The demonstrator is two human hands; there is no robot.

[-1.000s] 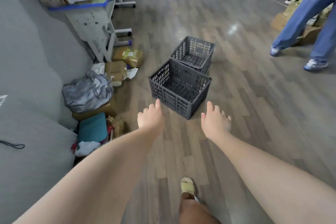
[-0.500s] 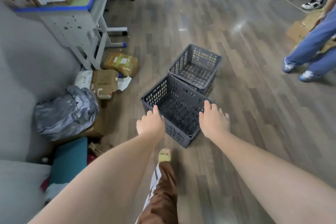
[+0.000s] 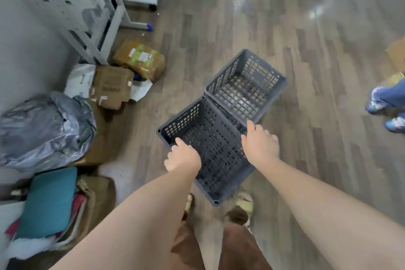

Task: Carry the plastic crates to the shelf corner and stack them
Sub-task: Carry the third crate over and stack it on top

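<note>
The step in hand looks like the pick-up of the first of 2 grey crates: the near crate (image 3: 210, 149) sits on the wood floor (image 3: 317, 55) at the person's feet, touching the far crate (image 3: 245, 87) corner to corner. The left hand (image 3: 183, 156) and right hand (image 3: 260, 144) hover over opposite rims, fingers loosely spread and gripping nothing, so next each must close on a rim and lift evenly. Cardboard parcels (image 3: 114, 85), a grey bag (image 3: 46, 129) and a shelf frame (image 3: 92, 11) crowd the left, and another person's shoes (image 3: 385, 112) stand to the right.

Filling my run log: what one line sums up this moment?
stage: reaching | left hand: at near crate rim | right hand: at opposite rim | far crate: floor | lifted: no
</note>
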